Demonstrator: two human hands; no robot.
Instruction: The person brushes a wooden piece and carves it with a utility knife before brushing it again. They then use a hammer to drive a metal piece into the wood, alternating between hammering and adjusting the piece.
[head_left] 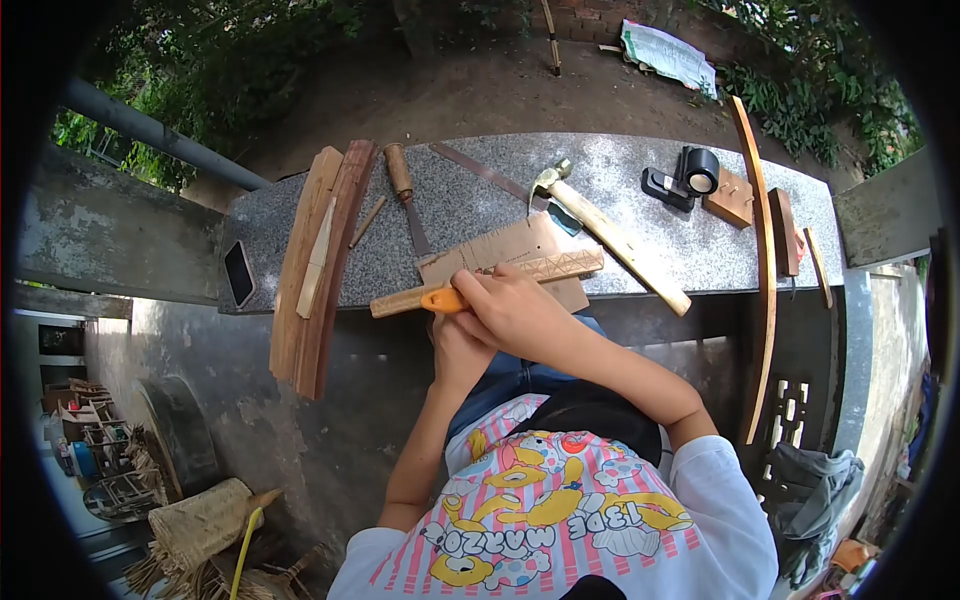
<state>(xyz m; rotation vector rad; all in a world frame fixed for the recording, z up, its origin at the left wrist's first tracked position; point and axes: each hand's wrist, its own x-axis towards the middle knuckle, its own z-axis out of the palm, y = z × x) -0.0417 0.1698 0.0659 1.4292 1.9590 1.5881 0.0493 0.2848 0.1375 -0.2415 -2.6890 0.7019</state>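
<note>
A light wooden strip [565,265] with a carved zigzag pattern lies across the front edge of the stone table. Below its middle, my left hand [462,345] is closed around the strip, its fingers partly hidden by the other hand. My right hand [510,310] rests over it, closed on an orange-handled tool [441,300] whose tip is hidden. Under the strip sits a flat wooden board [500,250] with a row of marks along its edge. Just behind, a chisel [400,175] and a hammer [610,235] lie on the table.
Long wooden planks [333,270] lie at the left beside a phone [240,273]. A metal ruler [480,170] is at the back. To the right are a black device [699,171], a wooden block [731,198] and a long curved strip [762,270] overhanging the front edge.
</note>
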